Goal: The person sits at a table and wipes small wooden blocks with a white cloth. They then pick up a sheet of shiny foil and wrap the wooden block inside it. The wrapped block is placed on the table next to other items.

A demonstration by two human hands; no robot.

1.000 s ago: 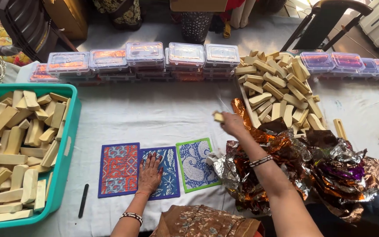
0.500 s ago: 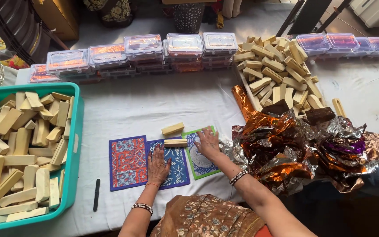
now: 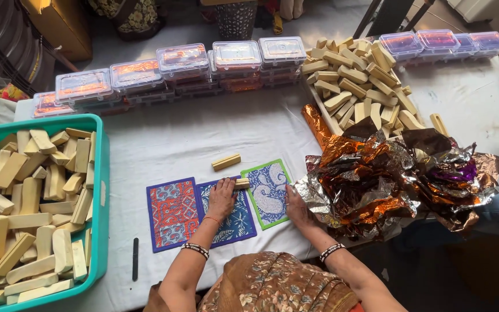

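The left hand [image 3: 222,197] is pressing flat on the blue patterned sheet [image 3: 230,215], fingertips touching a small tan bar [image 3: 241,184]. The right hand [image 3: 297,203] is lying released, palm down, at the green sheet's [image 3: 267,192] right edge, grasping nothing. A second bar [image 3: 226,162] is lying just beyond.

**Person's arms and clothing**

Both forearms bare, no sleeves in view. Left hand [image 3: 222,197]: thin red thread at the wrist, dark beaded bracelet with pale dots higher up the forearm. Right hand [image 3: 297,207]: matching dark beaded bracelet at the wrist. Brown patterned cloth garment [image 3: 272,286] with floral print, orange edge low on the right.
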